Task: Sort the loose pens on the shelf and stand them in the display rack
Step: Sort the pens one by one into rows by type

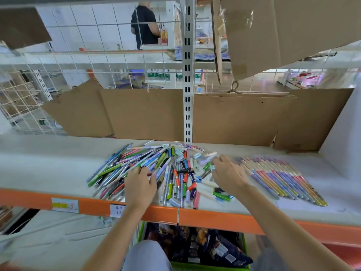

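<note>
A loose heap of many-coloured pens lies on the white shelf, spread from left of centre to the middle. To its right, a neat slanted row of pastel pens lies side by side. My left hand rests on the heap's near left part, fingers curled on a pen at its fingertips. My right hand hovers between heap and row, fingers bent, pinching a small light-blue pen. No display rack is in view.
Brown cardboard sheets line the shelf's back, with a white slotted upright in the middle. The orange front rail carries price labels. Below sits a green crate of dark packets. A person stands far behind the wire grid.
</note>
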